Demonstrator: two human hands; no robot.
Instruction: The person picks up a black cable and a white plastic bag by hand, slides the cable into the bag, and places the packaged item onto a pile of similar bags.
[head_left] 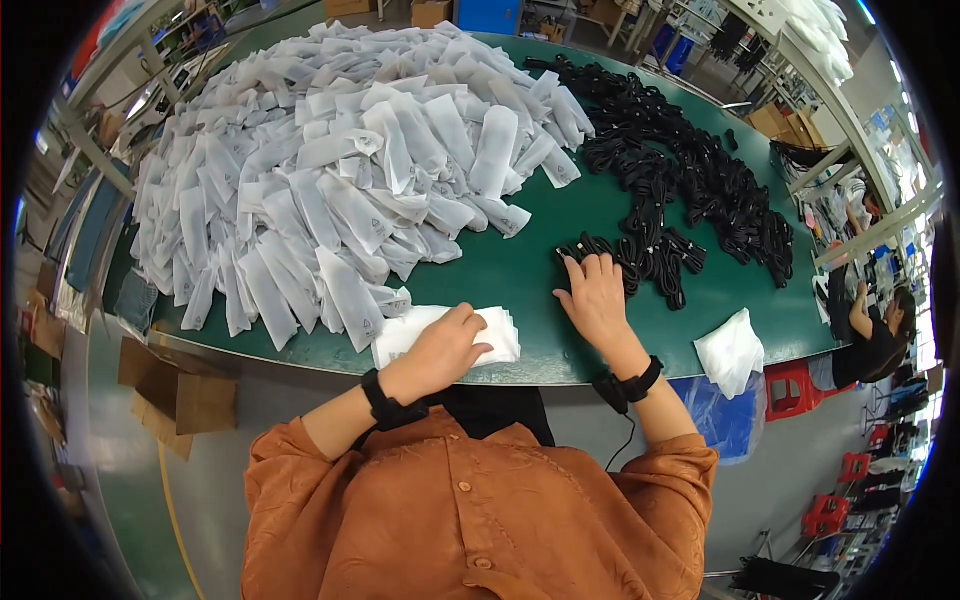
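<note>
Now | left hand (440, 345) on white pouches (495, 335) | right hand (592, 295) touching black cable bundle (630, 255)

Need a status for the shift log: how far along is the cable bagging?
Done: a big heap of filled white pouches covers the left of the green table. In hand: the left hand rests on a stack of empty pouches, and the right hand touches a coiled black cable. Left: a long pile of black cables.

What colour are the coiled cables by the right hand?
Black cables, clear in the head view.
</note>
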